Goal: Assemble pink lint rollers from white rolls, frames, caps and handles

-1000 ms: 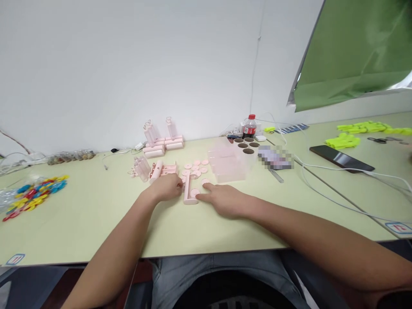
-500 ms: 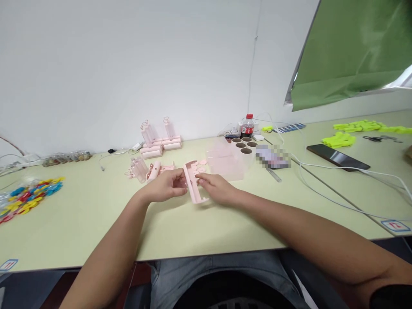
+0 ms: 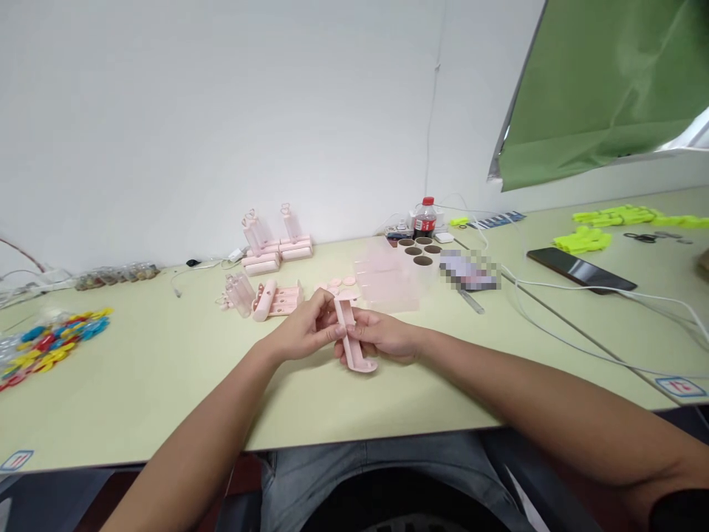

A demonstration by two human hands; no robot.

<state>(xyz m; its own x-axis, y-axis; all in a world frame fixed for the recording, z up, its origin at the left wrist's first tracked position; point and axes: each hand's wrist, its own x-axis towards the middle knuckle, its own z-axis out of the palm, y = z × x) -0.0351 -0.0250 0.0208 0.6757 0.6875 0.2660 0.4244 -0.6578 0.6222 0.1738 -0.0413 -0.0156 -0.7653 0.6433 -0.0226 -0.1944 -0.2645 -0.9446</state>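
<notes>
Between my two hands, just above the table, is a long pink plastic trough-shaped part (image 3: pixel 354 353) with raised ends, tilted with its hollow side toward me. My left hand (image 3: pixel 310 325) is closed on its left side, the thumb pressed against the edge. My right hand (image 3: pixel 385 335) grips it from the right, thumb on the inside and fingers behind. Behind my hands lie small pink discs (image 3: pixel 348 281), partly covered. To the left of them is a pink rack-like part (image 3: pixel 283 299) beside a pink cylindrical piece (image 3: pixel 266 299).
Clear tubes (image 3: pixel 239 294) lie farther left, and pink assemblies with upright tubes (image 3: pixel 263 255) stand by the wall. A translucent pink box (image 3: pixel 388 284), cardboard tubes (image 3: pixel 422 261), a cola bottle (image 3: pixel 425 220) and a phone (image 3: pixel 581 270) are to the right. Colourful pieces (image 3: pixel 55 340) lie far left.
The pink trough-shaped part has come nearer to me and slightly right, and has turned. My left hand has moved right with it; both hands now hold it more firmly.
</notes>
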